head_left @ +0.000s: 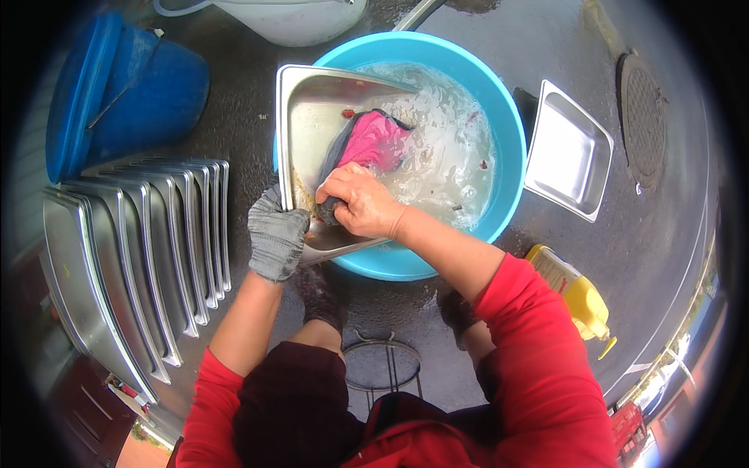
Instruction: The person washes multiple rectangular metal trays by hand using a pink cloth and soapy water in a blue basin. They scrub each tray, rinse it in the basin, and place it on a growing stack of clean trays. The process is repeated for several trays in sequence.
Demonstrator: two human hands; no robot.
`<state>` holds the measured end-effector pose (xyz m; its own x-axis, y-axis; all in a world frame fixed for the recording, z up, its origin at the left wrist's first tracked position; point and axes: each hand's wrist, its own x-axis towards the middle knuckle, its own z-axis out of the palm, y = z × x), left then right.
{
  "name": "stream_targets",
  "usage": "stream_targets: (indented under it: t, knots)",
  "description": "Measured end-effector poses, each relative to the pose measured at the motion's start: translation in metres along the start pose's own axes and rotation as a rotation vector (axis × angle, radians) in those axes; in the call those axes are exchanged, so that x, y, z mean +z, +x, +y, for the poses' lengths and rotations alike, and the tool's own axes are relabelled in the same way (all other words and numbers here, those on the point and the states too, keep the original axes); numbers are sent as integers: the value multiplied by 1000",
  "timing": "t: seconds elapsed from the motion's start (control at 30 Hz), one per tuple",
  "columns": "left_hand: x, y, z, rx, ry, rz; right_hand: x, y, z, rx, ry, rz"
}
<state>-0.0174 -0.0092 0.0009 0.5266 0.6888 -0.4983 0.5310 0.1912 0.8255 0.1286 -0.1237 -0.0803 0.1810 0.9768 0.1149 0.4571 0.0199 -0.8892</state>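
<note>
My left hand (275,234), in a grey knit glove, grips the near left corner of a deep stainless steel pan (284,134). The pan is tilted, its right part sunk in the cloudy, foamy water of a turquoise plastic tub (509,134). Bare, my right hand (366,202) pinches one end of a pink and dark grey cloth (374,140) inside the pan. The far end of this cloth trails into the water. Food scraps lie along the pan's near side, and a red bit (348,113) sticks farther up.
A blue lidded bucket (152,93) lies at far left, beside a row of several steel pans (129,234). On the right are a shallower steel pan (570,152), a yellow bottle (570,289) and a round manhole cover (642,120). A metal ring stand (383,386) is between my legs.
</note>
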Motion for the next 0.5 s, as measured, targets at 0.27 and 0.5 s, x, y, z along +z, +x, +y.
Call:
stream_targets:
  t: [0.27, 0.5]
  knots:
    - [0, 0, 0, 44, -24, 2, -48, 33, -9, 589, 652, 450]
    - [-2, -3, -8, 317, 396, 46, -25, 130, 1, 57, -330, 720]
